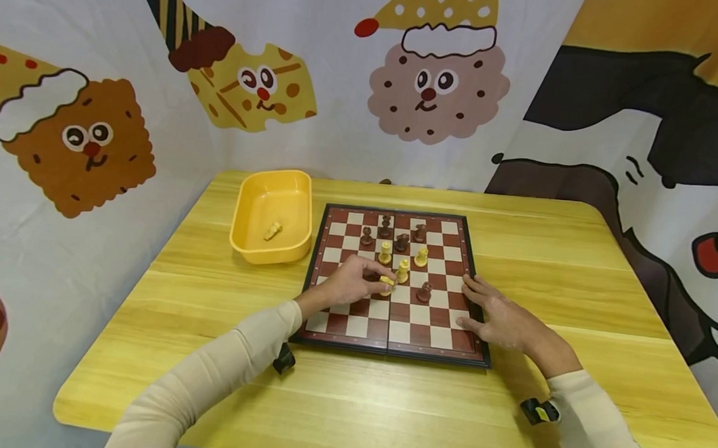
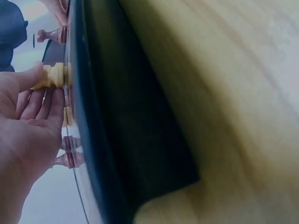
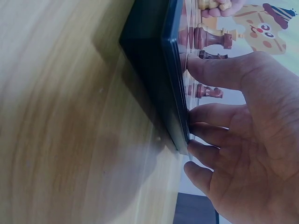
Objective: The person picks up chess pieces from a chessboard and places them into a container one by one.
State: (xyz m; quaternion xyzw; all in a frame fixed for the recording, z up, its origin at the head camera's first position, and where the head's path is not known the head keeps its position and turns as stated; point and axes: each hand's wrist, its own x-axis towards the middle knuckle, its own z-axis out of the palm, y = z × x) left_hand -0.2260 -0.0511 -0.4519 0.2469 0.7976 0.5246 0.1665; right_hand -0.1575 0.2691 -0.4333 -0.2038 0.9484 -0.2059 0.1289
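My left hand [image 1: 351,282] pinches a cream chess piece [image 1: 386,286] between thumb and fingers, near the middle of the chessboard [image 1: 379,330]. In the left wrist view that cream chess piece [image 2: 55,75] stands upright on the board, its top covered by the fingers. My right hand [image 1: 503,319] rests along the board's right edge, fingers spread and fairly straight. From the right wrist, the right hand's fingertips [image 3: 198,175] show right at the dark rim. A dark chess piece [image 1: 424,292] stands between the two hands. Another cream piece [image 1: 402,271] is just beyond the pinched one.
Cream rook [image 1: 384,252] and another cream piece [image 1: 421,257] stand farther up the board, among several dark pieces [image 1: 402,242]. Left of the board is a yellow tray [image 1: 240,247] with one cream piece [image 1: 273,230] lying inside. A printed cloth [image 1: 332,148] hangs behind the wooden table [image 1: 349,406].
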